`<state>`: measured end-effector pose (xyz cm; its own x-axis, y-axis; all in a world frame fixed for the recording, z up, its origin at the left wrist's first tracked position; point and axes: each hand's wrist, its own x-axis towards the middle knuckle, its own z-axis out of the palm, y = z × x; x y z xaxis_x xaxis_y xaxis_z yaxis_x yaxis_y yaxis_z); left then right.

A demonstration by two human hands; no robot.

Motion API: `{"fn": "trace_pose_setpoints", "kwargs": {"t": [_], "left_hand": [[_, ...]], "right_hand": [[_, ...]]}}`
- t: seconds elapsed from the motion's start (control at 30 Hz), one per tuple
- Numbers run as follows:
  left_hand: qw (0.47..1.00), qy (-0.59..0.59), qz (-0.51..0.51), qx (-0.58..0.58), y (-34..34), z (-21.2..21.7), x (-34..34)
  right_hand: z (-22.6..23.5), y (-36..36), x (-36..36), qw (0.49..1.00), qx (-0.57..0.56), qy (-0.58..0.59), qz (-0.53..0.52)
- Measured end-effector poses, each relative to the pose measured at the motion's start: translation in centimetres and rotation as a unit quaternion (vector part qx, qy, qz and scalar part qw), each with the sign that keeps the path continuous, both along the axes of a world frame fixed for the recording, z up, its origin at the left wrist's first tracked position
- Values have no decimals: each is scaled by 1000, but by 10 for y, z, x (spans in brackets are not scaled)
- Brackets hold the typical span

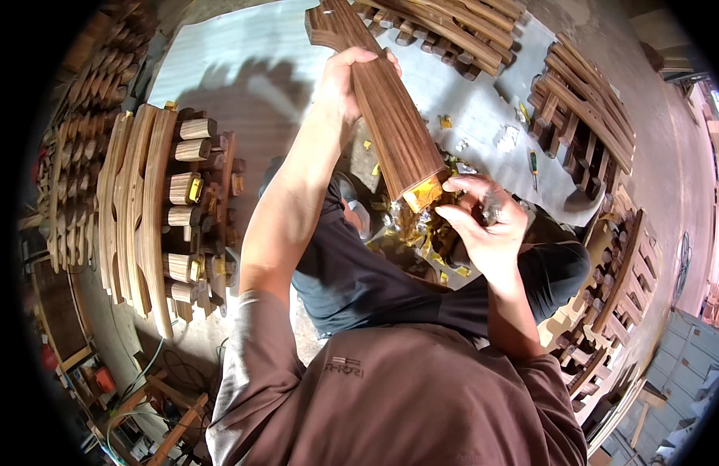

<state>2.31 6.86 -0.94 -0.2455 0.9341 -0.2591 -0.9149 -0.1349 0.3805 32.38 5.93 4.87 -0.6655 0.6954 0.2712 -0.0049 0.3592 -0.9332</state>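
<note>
A long, dark-striped wooden piece (pixel 390 116) with a shaped far end slants across the middle. My left hand (pixel 344 81) is closed around it near its far end. Yellow tape (pixel 423 194) covers part of the near end. Beside that tape is my right hand (pixel 488 221), its thumb and forefinger a little apart and its other fingers curled. A small crumpled greyish bit shows against those curled fingers; I cannot make out what it is. Below the piece lies a heap of torn yellow tape scraps (pixel 429 241), partly hidden by my right hand.
Stacked wooden frames (pixel 134 210) stand close on my left. More stacks lie at the far side (pixel 453 35), the far right (pixel 585 101) and the near right (pixel 616 287). A screwdriver (pixel 533 165) rests on the pale sheet (pixel 243 46). Cables and lumber lie at lower left.
</note>
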Motion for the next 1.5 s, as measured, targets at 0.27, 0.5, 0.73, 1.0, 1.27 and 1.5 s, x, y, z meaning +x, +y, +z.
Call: {"fn": "trace_pose_setpoints", "kwargs": {"t": [0.27, 0.5, 0.73, 1.0, 1.27, 1.5], "left_hand": [[1000, 6, -10, 9, -8, -7, -5], [992, 87, 67, -58, -10, -11, -5], [968, 160, 176, -84, -14, -7, 5], [972, 162, 136, -101, -17, -7, 1], [977, 145, 94, -123, -15, -9, 0], [975, 161, 111, -109, -12, -10, 3]], "right_hand": [[-6, -8, -12, 996, 80, -47, -9], [-10, -14, -17, 983, 132, -99, -75], [-7, -10, -13, 977, 24, -211, -27], [-19, 0, -6, 981, 17, -187, -55], [-13, -13, -14, 985, 23, -169, -18], [-11, -13, -14, 976, 67, -205, 1]]}}
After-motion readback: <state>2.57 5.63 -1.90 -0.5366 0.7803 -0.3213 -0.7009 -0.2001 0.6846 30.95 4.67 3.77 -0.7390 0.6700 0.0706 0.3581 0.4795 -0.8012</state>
